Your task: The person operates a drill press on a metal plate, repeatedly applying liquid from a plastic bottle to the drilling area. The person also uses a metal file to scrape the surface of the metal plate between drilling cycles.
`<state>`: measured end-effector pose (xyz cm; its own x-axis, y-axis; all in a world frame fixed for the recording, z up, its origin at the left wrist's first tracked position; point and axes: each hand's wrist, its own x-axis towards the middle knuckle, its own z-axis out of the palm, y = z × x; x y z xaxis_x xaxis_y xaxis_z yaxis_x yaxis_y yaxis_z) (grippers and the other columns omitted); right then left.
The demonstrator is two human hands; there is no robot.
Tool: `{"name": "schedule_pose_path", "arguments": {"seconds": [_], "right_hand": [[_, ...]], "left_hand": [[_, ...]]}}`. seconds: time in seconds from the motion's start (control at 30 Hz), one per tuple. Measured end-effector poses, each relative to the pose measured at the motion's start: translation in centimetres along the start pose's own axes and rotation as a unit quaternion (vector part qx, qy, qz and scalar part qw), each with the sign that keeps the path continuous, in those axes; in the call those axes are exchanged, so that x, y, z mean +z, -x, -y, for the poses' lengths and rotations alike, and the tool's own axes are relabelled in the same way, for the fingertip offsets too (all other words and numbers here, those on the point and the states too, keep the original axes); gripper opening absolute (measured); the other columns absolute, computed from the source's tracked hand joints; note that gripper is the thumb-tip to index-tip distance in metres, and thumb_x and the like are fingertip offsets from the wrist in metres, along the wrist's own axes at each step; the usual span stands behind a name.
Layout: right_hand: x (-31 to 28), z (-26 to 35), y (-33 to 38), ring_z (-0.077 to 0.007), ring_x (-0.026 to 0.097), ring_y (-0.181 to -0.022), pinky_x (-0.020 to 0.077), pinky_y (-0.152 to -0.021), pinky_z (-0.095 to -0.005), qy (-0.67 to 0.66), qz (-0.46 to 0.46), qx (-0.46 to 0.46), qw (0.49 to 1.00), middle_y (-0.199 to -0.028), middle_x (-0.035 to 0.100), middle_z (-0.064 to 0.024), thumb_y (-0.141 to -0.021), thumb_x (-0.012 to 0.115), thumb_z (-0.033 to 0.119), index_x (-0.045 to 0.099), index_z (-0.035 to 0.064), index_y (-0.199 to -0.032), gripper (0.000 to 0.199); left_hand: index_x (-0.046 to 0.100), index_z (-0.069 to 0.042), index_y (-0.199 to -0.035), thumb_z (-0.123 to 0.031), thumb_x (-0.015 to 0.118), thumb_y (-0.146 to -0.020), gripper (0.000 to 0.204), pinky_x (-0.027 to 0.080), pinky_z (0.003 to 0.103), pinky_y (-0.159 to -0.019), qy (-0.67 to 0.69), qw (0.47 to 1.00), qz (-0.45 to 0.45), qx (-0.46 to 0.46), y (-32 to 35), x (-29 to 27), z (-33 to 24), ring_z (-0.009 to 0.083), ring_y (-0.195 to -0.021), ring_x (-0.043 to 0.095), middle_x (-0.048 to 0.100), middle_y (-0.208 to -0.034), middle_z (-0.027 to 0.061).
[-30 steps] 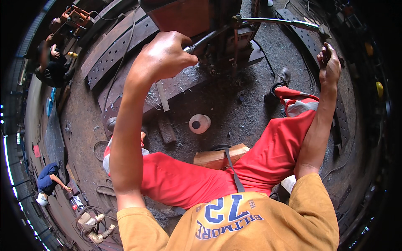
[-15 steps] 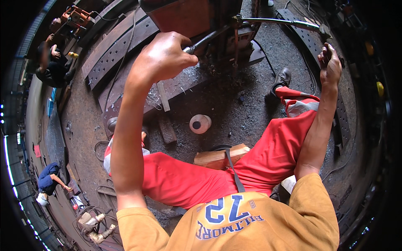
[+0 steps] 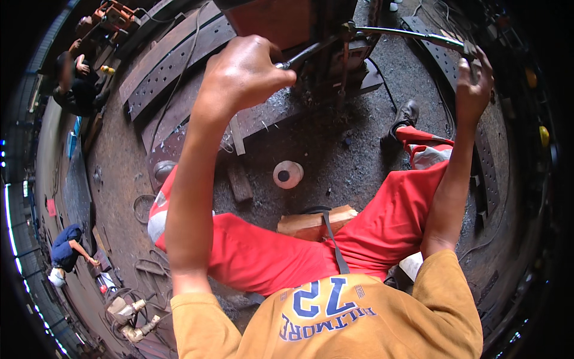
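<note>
Head view: left hand [image 3: 242, 75] clenched around short dark metal handle [image 3: 302, 55]; right hand [image 3: 473, 90] grasping long grey steel lever [image 3: 406, 34], steadying rusty floor-standing machine [image 3: 326, 66].

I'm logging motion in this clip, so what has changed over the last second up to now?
Almost nothing has changed. The left hand still grips a short metal handle on the machine, and the right hand still holds the long lever. The white roll and wooden block lie as before.
</note>
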<state>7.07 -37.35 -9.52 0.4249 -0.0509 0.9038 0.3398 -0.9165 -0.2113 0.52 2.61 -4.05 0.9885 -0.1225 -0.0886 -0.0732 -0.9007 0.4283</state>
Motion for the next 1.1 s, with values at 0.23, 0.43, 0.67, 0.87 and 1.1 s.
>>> {"name": "schedule_pose_path", "arguments": {"seconds": [0.23, 0.43, 0.67, 0.87, 1.1], "right_hand": [[3.2, 0.8, 1.3, -0.0281, 0.054, -0.132, 0.0372, -0.116, -0.0427, 0.063, 0.132, -0.044, 0.988, -0.141, 0.059, -0.0023, -0.088, 0.066, 0.018, 0.061, 0.0182, -0.137, 0.049], [4.6, -1.7, 4.5, -0.0269, 0.057, -0.131, 0.0412, -0.114, -0.0388, 0.038, 0.255, 0.050, 0.965, -0.142, 0.059, -0.0069, -0.088, 0.060, 0.014, 0.062, 0.0161, -0.137, 0.049], [1.5, -6.7, 7.0, -0.0259, 0.064, -0.108, 0.0483, -0.097, -0.0386, 0.034, 0.701, -0.086, 0.708, -0.125, 0.066, -0.0172, -0.093, 0.065, 0.028, 0.061, -0.0017, -0.130, 0.047], [-9.1, -12.7, -2.8, -0.0135, 0.064, -0.100, 0.0494, -0.092, -0.0280, 0.016, 0.269, 0.329, 0.905, -0.112, 0.071, -0.0067, -0.100, 0.059, 0.020, 0.066, -0.0027, -0.125, 0.034], [-7.3, 0.6, -6.7, -0.0263, 0.062, -0.122, 0.0416, -0.110, -0.0381, 0.039, 0.213, -0.157, 0.964, -0.132, 0.065, -0.0128, -0.096, 0.066, 0.021, 0.057, 0.0087, -0.140, 0.046]], "left_hand": [[0.059, -0.004, -0.092, -0.020, 0.048, -0.098, 0.021, 0.050, 0.034, -0.082, 0.607, 0.617, -0.498, -0.049, 2.6, 6.2, -2.8, 0.0187, -0.078, 0.061, 0.063, -0.080, 0.0078], [0.048, -0.006, -0.087, -0.026, 0.045, -0.099, 0.024, 0.047, 0.036, -0.077, 0.628, 0.576, -0.510, 0.119, -2.0, 3.9, -8.3, 0.0156, -0.076, 0.053, 0.042, -0.071, 0.0028], [0.065, -0.005, -0.121, -0.056, 0.061, -0.088, 0.061, 0.047, 0.049, -0.072, 0.159, 0.857, -0.453, 0.186, -18.2, 12.9, -33.3, 0.0278, -0.073, 0.068, 0.071, -0.081, 0.0108], [0.061, -0.009, -0.133, -0.074, 0.055, -0.084, 0.081, 0.026, 0.047, -0.117, -0.152, 0.934, -0.199, 0.255, -18.4, 33.3, -21.7, 0.0240, -0.133, 0.046, 0.061, -0.129, 0.0072], [0.055, -0.004, -0.143, -0.030, 0.042, -0.101, 0.051, 0.012, 0.049, -0.125, -0.535, 0.783, 0.173, 0.266, -8.3, 36.9, -6.7, 0.0324, -0.147, 0.035, 0.044, -0.156, 0.0119]]}}
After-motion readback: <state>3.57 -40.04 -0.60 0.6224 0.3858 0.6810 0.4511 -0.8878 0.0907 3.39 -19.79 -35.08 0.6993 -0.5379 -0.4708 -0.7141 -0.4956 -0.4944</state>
